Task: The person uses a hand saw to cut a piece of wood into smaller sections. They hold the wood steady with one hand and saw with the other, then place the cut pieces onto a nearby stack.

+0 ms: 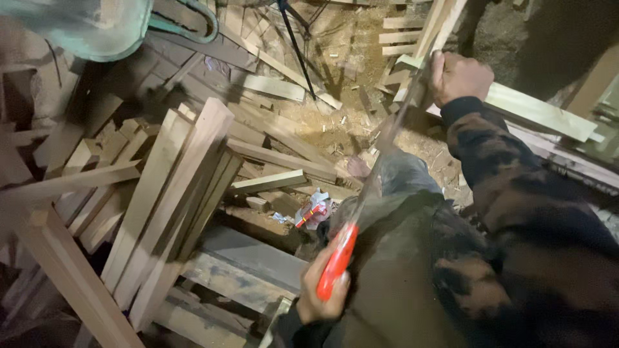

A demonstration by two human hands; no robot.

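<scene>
The left hand (322, 290) is wrapped tight around the orange handle of a handsaw (371, 187), its blade running up toward one o'clock. The right hand (459, 77) has a closed grip, seemingly on the blade's far end beside a pale plank (541, 113). Stacked timber lengths (174, 193) lean at nine o'clock.

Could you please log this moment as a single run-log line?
left hand: grips saw by red handle | right hand: holds blade's far end by a plank | around: stacked wood strips
</scene>
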